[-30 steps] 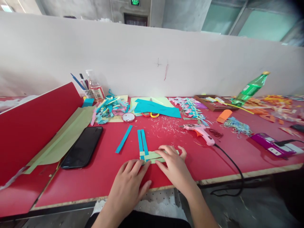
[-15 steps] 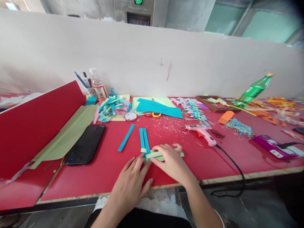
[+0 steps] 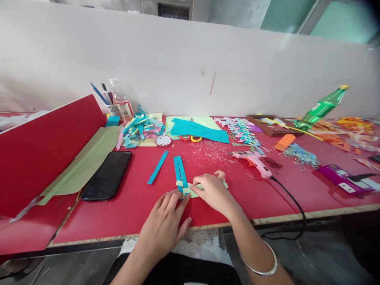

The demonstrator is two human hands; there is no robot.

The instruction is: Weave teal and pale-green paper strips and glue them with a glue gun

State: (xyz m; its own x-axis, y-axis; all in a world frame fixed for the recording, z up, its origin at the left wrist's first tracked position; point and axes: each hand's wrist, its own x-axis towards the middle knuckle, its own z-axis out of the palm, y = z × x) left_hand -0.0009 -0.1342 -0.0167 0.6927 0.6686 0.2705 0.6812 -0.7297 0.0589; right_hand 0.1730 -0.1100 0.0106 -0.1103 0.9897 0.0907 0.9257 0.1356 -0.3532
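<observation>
Papercraft workshop. The character of the place was shown by a red-topped worktable (image 3: 118, 221) bearing blue paper strips (image 3: 177, 169), a pink glue gun (image 3: 252, 161), a heap of coloured cuttings (image 3: 139, 132), fine scraps (image 3: 208, 154) and a cup of pens (image 3: 112, 110). A white partition (image 3: 142, 59) stood along the far edge; a bare grey wall (image 3: 228, 12) rose beyond.

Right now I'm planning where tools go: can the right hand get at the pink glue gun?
Probably yes: nothing stands between the right hand and the glue gun, ahead to its right, though that hand touches pale green strips.
</observation>
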